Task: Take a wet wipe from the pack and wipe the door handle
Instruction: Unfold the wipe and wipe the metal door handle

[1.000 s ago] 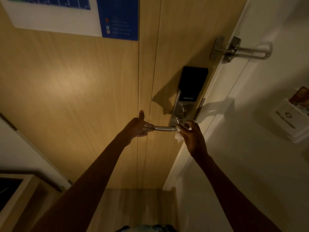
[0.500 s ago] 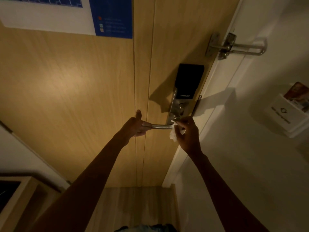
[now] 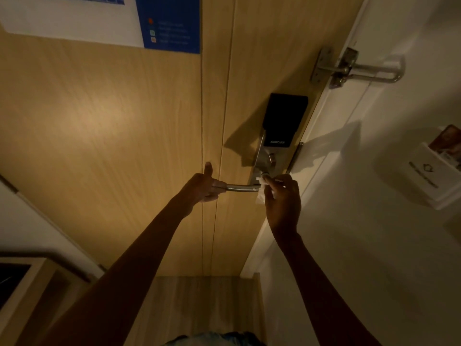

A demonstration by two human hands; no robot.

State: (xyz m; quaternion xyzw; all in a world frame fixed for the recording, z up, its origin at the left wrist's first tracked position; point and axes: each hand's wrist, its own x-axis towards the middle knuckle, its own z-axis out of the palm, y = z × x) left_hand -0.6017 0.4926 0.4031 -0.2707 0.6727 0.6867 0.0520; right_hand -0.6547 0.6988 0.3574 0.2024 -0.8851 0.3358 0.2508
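A silver lever door handle point(image 3: 241, 188) sticks out leftward from a metal lock plate on the wooden door point(image 3: 124, 136). My left hand point(image 3: 203, 187) grips the free end of the lever, thumb pointing up. My right hand point(image 3: 282, 199) pinches a crumpled white wet wipe point(image 3: 260, 189) and presses it on the lever's root, just below the black smart lock box point(image 3: 284, 119). Part of the wipe hangs below the lever. The wipe pack is not in view.
A metal swing-bar door guard point(image 3: 354, 69) spans door and white frame at upper right. A white wall holder with a card point(image 3: 439, 168) hangs on the right wall. A blue and white notice point(image 3: 169, 23) is at the door's top. A wooden cabinet point(image 3: 22, 285) stands at lower left.
My right hand has turned over, bringing the wipe into sight on the handle's root. The left hand has kept its grip on the lever's end.
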